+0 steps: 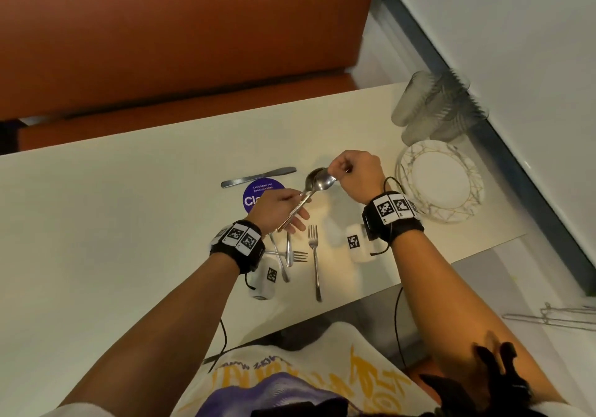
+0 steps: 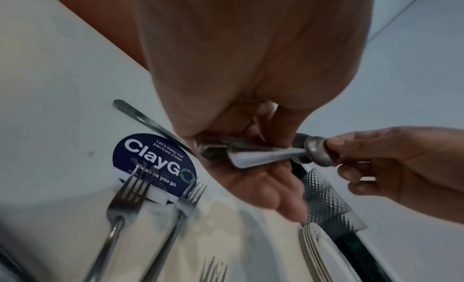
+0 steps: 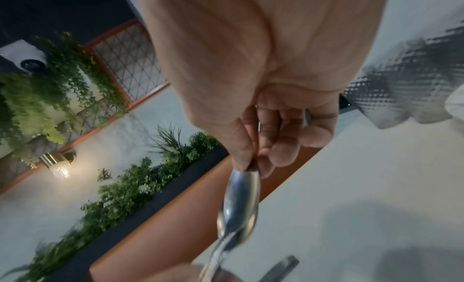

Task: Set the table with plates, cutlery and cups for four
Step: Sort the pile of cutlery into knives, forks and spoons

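Above the table's middle my left hand (image 1: 279, 208) grips the handles of a bunch of metal spoons (image 1: 319, 181). My right hand (image 1: 350, 171) pinches the tip of one spoon bowl (image 3: 242, 199) between thumb and forefinger. Several forks (image 1: 313, 255) lie on the table below my hands. A knife (image 1: 258, 177) lies beyond a round purple sticker (image 1: 263, 192). At the right stands a stack of white plates (image 1: 440, 184) with gold lines. Behind it are several textured glass cups (image 1: 435, 107).
The cream table (image 1: 129, 207) runs left from my hands, with an orange bench seat (image 1: 161, 45) beyond its far edge. A grey ledge and wall border the table's right end. A wire rack (image 1: 554, 316) shows low at the right.
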### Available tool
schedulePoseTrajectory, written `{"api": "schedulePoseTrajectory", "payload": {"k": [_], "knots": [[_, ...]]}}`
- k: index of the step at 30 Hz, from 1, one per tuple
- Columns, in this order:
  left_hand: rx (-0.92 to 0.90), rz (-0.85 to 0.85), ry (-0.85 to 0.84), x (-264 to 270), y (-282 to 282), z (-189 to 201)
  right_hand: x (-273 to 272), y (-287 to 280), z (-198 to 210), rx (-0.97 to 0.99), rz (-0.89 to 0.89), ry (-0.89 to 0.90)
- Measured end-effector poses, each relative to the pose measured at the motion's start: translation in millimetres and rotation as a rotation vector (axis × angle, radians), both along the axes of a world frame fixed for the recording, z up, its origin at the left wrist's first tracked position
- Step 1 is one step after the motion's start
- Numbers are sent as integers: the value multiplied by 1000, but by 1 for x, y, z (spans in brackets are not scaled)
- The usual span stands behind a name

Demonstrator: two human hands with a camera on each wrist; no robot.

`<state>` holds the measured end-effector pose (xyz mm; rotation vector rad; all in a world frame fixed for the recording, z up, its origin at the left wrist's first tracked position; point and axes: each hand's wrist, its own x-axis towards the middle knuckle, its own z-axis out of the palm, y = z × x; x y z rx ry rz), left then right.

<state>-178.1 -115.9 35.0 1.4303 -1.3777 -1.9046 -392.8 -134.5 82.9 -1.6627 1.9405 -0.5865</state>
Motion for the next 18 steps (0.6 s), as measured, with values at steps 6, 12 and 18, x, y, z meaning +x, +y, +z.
{"api": "schedulePoseTrajectory", "payload": {"k": [6,12,18], "knots": [[128,117,54,-5,-3,-12,11,-7,-29,-56,-79,-109],[165,173,19,-2,-9,-17,17,-22,-40,21,25,-184],[45,132,-133,6,-20,-27,25,-43,-56,111,12,-221]]}}
